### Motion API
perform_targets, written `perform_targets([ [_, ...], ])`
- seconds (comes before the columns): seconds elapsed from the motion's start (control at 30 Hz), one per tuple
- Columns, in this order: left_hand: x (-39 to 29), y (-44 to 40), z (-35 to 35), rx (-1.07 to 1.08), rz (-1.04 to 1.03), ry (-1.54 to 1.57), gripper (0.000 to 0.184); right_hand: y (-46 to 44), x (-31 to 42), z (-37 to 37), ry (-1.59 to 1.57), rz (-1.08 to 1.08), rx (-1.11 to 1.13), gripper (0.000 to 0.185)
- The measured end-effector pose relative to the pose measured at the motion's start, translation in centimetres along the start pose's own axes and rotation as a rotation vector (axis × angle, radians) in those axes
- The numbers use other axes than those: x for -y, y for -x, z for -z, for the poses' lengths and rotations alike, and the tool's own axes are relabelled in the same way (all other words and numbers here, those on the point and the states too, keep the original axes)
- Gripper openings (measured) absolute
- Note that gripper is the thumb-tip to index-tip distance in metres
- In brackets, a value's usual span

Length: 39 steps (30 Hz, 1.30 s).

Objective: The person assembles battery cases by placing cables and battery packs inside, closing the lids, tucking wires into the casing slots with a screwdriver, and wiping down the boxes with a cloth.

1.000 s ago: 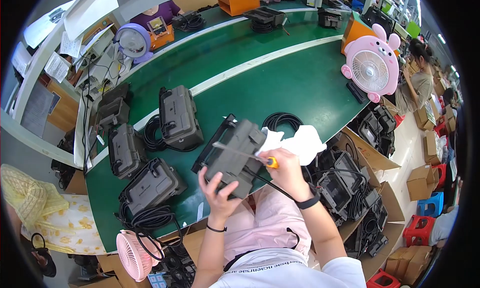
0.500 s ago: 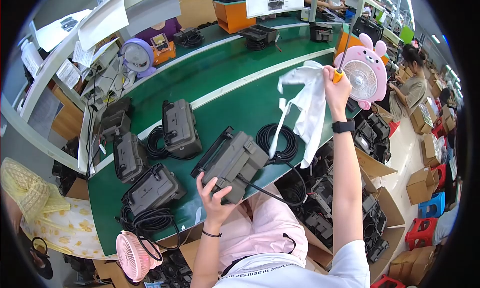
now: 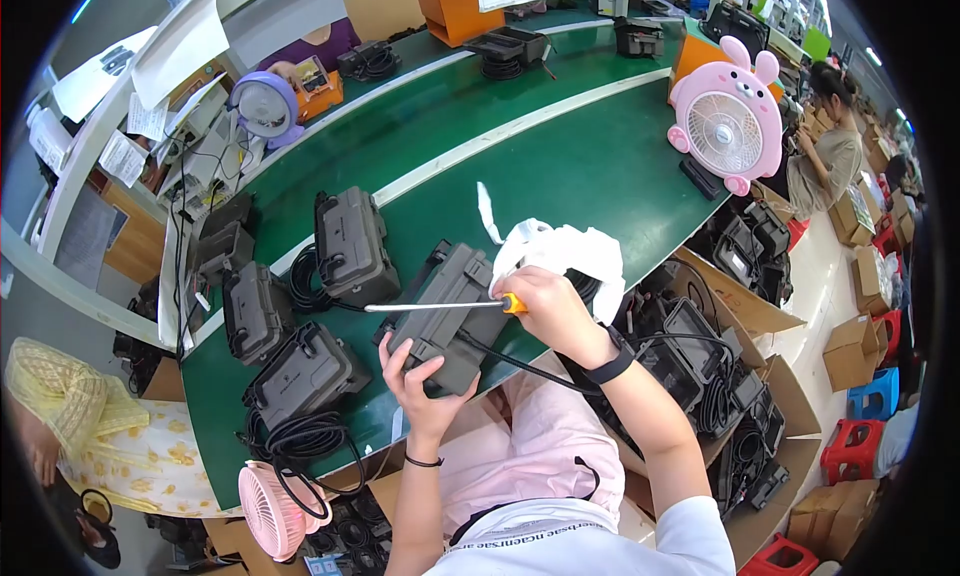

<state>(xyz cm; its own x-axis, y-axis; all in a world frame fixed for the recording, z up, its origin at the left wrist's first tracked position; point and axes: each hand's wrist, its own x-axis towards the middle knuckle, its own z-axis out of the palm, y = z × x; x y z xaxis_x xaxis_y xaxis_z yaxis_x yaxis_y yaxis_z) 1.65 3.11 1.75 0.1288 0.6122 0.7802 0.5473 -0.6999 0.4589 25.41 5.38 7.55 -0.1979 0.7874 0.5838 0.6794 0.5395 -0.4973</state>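
Observation:
A dark grey plastic case (image 3: 440, 331) with a black cable sits tilted near the front edge of the green bench. Round its near lower side, the fingers of my left hand (image 3: 420, 386) grip it. My right hand (image 3: 548, 311) is closed on a screwdriver (image 3: 435, 307) with a yellow handle; its long shaft points left across the top of the case. A white cloth (image 3: 570, 251) is bunched at the same hand and lies partly over a coil of black cable. Whether the shaft touches the case I cannot tell.
Several similar cases (image 3: 355, 246) with coiled cables stand to the left on the bench (image 3: 450, 216). A pink fan (image 3: 725, 131) is at the right, a smaller pink fan (image 3: 270, 511) at the front left. Cartons of cases (image 3: 690, 346) are at my right. Other people sit nearby.
My right hand has come down and left from its raised position beside the pink fan, bringing the screwdriver and cloth over the case. The screwdriver has swung from upright to nearly level.

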Motion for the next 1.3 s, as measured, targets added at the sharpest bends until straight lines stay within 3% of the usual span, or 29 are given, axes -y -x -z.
perform_targets([
  [0.2,-0.1,0.0,0.0,-0.015,0.022,-0.001,0.069,0.2,0.8,1.6,0.011,-0.082,0.122,0.027],
  [0.37,-0.2,0.0,0.0,-0.005,0.031,-0.013,0.069,-0.7,0.4,-0.5,-0.005,0.008,-0.052,0.027],
  [0.47,0.0,0.0,0.2,0.002,0.065,-0.035,0.072,-0.2,0.6,1.0,-0.044,-0.012,0.069,0.028],
  [0.6,-0.2,-0.2,0.2,-0.014,0.080,-0.005,0.073,1.9,-3.1,4.7,0.161,-0.078,0.216,0.029],
  [0.83,0.1,0.5,0.8,-0.001,0.120,-0.007,0.073,-2.8,-16.7,13.9,0.452,-0.182,-0.332,0.014],
  [0.87,0.0,0.5,0.8,0.006,0.110,-0.002,0.073,-3.8,-16.9,14.9,0.529,-0.274,-0.453,0.012],
  [1.0,-0.4,0.6,1.2,0.009,0.115,0.017,0.073,-6.9,-17.9,17.0,0.480,-0.234,-0.910,0.007],
  [1.07,-0.4,1.0,1.4,0.009,0.141,0.038,0.074,-7.4,-17.5,17.0,0.479,-0.219,-0.976,0.008],
  [1.1,-0.3,1.3,1.5,0.014,0.149,0.040,0.074,-7.0,-18.7,17.0,0.469,-0.179,-0.901,0.017],
  [1.2,-0.5,1.3,1.8,0.017,0.118,0.040,0.074,-4.7,-21.9,16.2,0.456,-0.502,-0.594,0.032],
  [1.23,-0.3,1.3,1.9,0.018,0.113,0.039,0.074,-3.9,-21.4,15.9,0.350,-0.532,-0.537,0.042],
  [1.3,-0.1,1.4,1.7,0.015,0.108,0.037,0.074,-2.5,-24.0,14.8,0.293,-0.581,-0.506,0.043],
])
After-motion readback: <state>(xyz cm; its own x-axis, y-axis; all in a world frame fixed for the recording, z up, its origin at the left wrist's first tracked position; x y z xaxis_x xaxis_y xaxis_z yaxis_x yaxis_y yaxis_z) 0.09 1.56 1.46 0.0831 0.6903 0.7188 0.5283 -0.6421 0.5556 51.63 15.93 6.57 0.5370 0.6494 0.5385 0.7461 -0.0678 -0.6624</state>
